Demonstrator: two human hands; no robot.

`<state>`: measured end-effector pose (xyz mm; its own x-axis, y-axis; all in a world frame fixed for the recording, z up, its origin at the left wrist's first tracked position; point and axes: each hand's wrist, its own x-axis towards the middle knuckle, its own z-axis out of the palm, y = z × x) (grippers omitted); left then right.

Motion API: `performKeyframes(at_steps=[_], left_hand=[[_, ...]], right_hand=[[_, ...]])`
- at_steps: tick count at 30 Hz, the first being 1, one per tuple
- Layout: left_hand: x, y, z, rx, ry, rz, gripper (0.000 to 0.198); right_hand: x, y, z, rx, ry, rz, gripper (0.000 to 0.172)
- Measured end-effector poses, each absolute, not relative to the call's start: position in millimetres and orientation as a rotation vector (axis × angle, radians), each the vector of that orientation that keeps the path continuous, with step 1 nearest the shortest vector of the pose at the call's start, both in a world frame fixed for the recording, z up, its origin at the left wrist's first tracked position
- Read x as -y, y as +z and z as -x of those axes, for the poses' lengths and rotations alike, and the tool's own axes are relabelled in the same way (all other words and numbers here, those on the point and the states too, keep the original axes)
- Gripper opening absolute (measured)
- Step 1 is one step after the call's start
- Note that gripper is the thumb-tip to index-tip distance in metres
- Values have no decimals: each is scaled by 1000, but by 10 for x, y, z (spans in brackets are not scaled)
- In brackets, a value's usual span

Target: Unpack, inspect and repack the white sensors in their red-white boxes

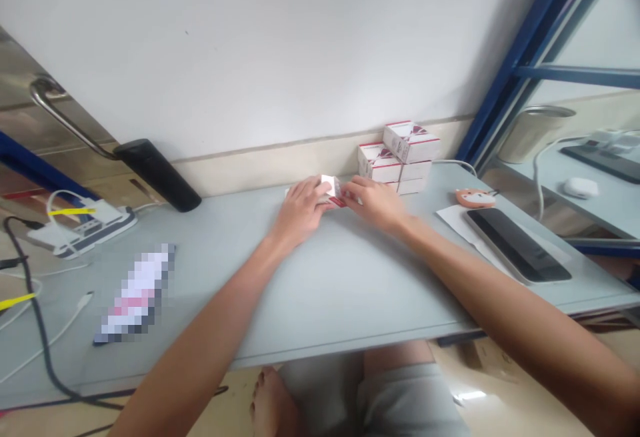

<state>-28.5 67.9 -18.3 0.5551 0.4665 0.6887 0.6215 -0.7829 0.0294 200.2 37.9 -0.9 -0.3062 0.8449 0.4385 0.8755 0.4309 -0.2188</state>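
Observation:
Toward the back of the grey-blue desk [320, 303], both hands meet at a small white and red carton [329, 187]. My left hand [301, 209] is wrapped over its left part, the thumb on the near side. At the carton's right end, the fingers of my right hand [373, 198] are bent and pressed against it. A white flap or panel stands up between the hands. Most of the carton is hidden by the fingers. Just right of my right hand, several similar white and red cartons [383, 165] are stacked against the wall.
On the right lie a black-screened phone [520, 243], a white paper [453, 220] and an orange animal-shaped case [475, 197]. A black cylinder [157, 175] leans at the back left. A power strip [95, 233] with cables and a pixelated item [137, 293] lie left.

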Motion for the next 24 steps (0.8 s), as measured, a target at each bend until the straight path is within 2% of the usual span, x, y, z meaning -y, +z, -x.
performKeyframes(at_steps=[8,15,19,21,24], left_hand=[[-728,-172,348,969,-1132,2545,39],[-763,-166,418,1037,-1124,2510,39],[-765,-158,441,1058,-1061,2527,37],[-762,-151,441,1041,-1012,2540,38],[-760,-140,441,985,-969,2545,41]], right_hand=[[-485,-101,-2061,1977,65,1413,19],[-554,-196,-2038,1645,529,1180,26],[-560,-209,-2039,1648,700,1012,45],[-553,-209,-2037,1734,681,1002,49],[-558,-226,-2024,1836,537,1021,42]])
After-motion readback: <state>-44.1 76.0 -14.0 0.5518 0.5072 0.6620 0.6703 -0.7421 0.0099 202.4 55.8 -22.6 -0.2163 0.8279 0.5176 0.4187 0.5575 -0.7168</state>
